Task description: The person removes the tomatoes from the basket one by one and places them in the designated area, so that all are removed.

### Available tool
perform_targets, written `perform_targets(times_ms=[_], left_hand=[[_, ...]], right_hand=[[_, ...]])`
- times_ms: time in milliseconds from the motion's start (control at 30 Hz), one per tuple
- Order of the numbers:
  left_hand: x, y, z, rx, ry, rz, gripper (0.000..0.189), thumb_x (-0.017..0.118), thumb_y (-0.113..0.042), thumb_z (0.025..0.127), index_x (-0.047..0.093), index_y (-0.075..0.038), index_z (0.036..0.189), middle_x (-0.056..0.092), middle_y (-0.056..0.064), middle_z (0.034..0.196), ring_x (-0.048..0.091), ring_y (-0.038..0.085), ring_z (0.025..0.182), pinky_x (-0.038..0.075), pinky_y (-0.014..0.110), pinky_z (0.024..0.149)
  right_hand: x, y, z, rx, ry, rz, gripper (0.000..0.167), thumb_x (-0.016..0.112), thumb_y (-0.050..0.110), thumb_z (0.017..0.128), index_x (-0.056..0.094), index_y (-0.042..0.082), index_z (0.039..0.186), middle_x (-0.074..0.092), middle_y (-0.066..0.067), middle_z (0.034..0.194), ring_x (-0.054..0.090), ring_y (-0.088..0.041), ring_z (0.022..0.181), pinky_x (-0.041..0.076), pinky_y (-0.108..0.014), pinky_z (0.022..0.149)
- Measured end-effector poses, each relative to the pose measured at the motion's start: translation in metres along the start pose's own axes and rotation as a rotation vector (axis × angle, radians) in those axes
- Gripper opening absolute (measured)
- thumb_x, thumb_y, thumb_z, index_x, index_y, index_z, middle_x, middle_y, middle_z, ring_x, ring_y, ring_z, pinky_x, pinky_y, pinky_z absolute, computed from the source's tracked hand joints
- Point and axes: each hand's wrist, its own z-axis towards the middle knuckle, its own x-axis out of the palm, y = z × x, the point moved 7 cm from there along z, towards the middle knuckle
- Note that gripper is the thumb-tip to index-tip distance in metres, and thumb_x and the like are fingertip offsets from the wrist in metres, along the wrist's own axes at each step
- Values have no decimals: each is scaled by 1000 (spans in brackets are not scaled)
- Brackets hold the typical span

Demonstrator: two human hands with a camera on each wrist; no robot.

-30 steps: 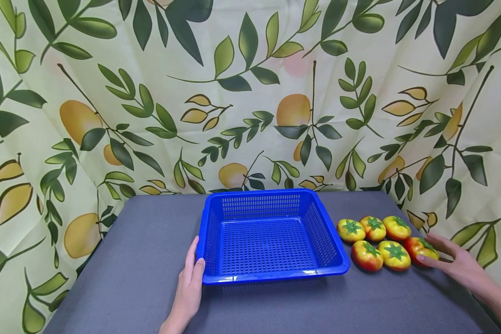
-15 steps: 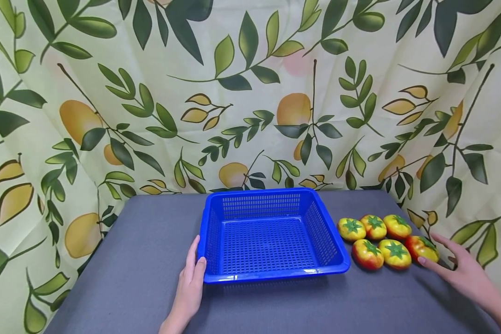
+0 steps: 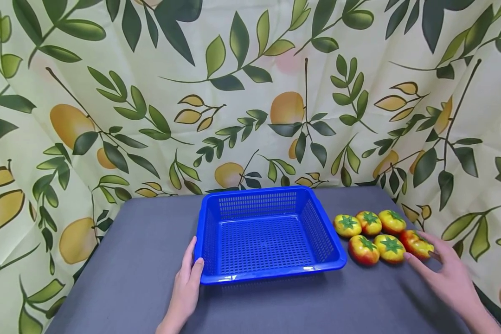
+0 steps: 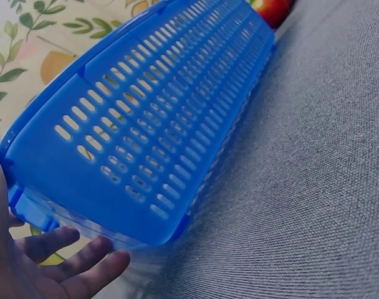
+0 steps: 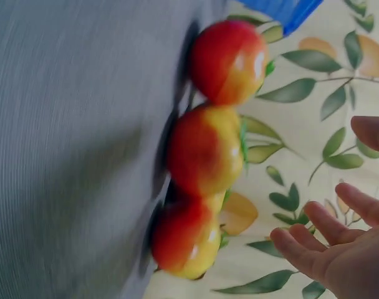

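Observation:
A blue plastic basket with slotted walls stands on the grey table. My left hand holds its near left corner, thumb at the rim and index finger along the side. In the left wrist view the other fingers of that hand spread loosely below the rim. Several yellow-red tomatoes with green leafy tops sit in two rows to the right of the basket. My right hand is beside the nearest right tomato, thumb and fingers apart around its right side. The right wrist view shows the right hand's fingers spread, holding nothing.
A leaf-and-fruit patterned cloth hangs behind and at both sides of the table. The tomatoes lie close together near the table's right edge, a short way from the basket's right wall.
My right hand has drawn back slightly from the right tomato, then moved left and nearer to it, thumb now by the neighbouring tomato. The head view has shifted a little. The left hand stays at the basket.

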Motion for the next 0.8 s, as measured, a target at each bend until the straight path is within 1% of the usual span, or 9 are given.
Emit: perform_targets(times_ms=[67,133,167,233,300,400,567,700,800], left_hand=[[-1,0,-1,-7,2,-1,55,41,-27,107,23,-18,158,29,12,157,30,33,141,25,57,109],[-2,-1,-3,-14,0,0,55,41,-28,107,23,-19,158,28,11,158,29,33,141,24,57,110],[-2,-1,-4,-18,1,-1,55,41,-29,107,22,-19,158,27,11,158,28,33,142,24,57,110],[-2,-2,-4,-22,-3,2,55,41,-30,107,23,-19,158,27,10,158,28,32,142,23,56,110],[-2,-2,-4,-21,-10,7,54,41,-31,107,24,-20,158,28,9,158,28,30,142,23,55,111],[-2,-5,-3,-1,-11,20,54,38,-32,108,24,-18,157,28,8,158,25,27,143,21,53,112],[-6,-11,-3,32,-37,87,55,37,-32,108,21,-13,158,29,12,157,27,31,142,23,54,111],[-11,-20,-5,64,-65,201,56,40,-32,107,24,-12,157,27,14,157,26,34,142,23,59,109],[-11,-27,-7,93,-55,299,57,43,-31,106,26,-10,156,20,13,160,20,37,143,22,63,107]], right_hand=[[4,6,-5,32,1,-3,66,73,25,91,43,-3,143,38,-34,139,39,-50,116,35,-37,97],[7,13,-9,53,-2,2,67,72,27,91,43,-1,144,38,-33,140,39,-50,116,32,-57,95],[9,16,-10,64,2,3,68,72,29,92,42,0,145,37,-32,142,39,-50,118,32,-56,98],[12,23,-12,55,-10,30,68,73,27,91,42,0,146,38,-30,142,39,-48,119,34,-46,103],[15,31,-12,31,-22,59,67,74,25,90,43,2,146,39,-28,142,37,-45,123,33,-21,103],[17,43,-11,-15,-46,84,66,76,21,89,46,5,145,40,-25,142,35,-41,127,21,3,83],[21,59,-13,-39,-68,64,63,77,20,87,49,6,142,44,-23,140,39,-39,122,21,0,83],[24,74,-12,-73,-81,37,62,77,20,87,51,2,140,43,-25,140,40,-45,122,32,-37,106],[25,84,-11,-105,-94,35,62,76,20,88,50,-2,139,39,-27,142,34,-51,128,23,-71,100]])
